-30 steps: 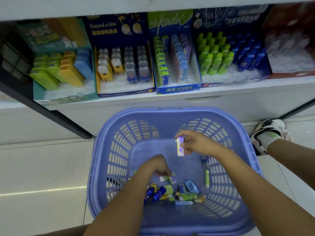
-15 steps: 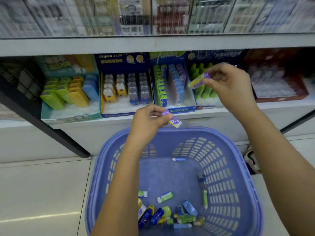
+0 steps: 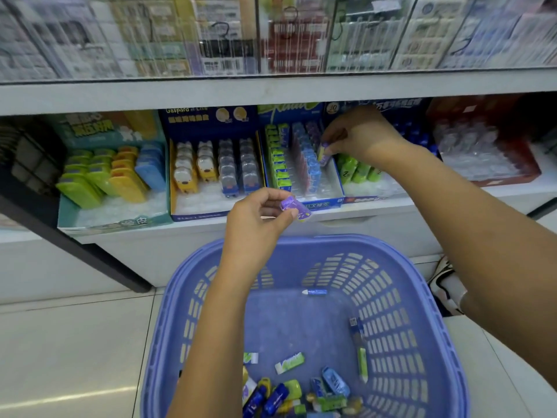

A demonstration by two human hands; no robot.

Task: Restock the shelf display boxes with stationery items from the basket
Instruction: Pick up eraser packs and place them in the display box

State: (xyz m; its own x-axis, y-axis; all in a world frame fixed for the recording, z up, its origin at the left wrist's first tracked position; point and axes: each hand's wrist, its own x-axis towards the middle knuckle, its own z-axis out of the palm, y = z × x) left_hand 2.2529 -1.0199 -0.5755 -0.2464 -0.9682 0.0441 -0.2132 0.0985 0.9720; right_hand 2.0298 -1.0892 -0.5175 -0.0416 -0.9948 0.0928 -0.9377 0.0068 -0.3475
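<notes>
My right hand [image 3: 358,135] pinches a purple eraser [image 3: 324,153] and holds it at the right-hand row of the blue eraser display box [image 3: 327,203], beside rows of green, pink and blue erasers. My left hand [image 3: 256,218] holds a second purple eraser [image 3: 295,208] in its fingertips, in front of the shelf edge and above the basket. The purple-blue plastic basket [image 3: 446,342] stands on the floor below, with several loose erasers and small stationery items [image 3: 289,387] piled at its near side.
Left of the eraser box stand a box of animal-shaped items [image 3: 211,173] and a teal box of green, yellow and blue cases [image 3: 105,176]. Green and blue bottles [image 3: 358,173] and a red box [image 3: 482,158] sit to the right. A shoe [image 3: 446,285] is beside the basket.
Both hands rose from the basket to the shelf, each with a purple eraser. The right hand has since moved down into the eraser box; the left hand drifted slightly right.
</notes>
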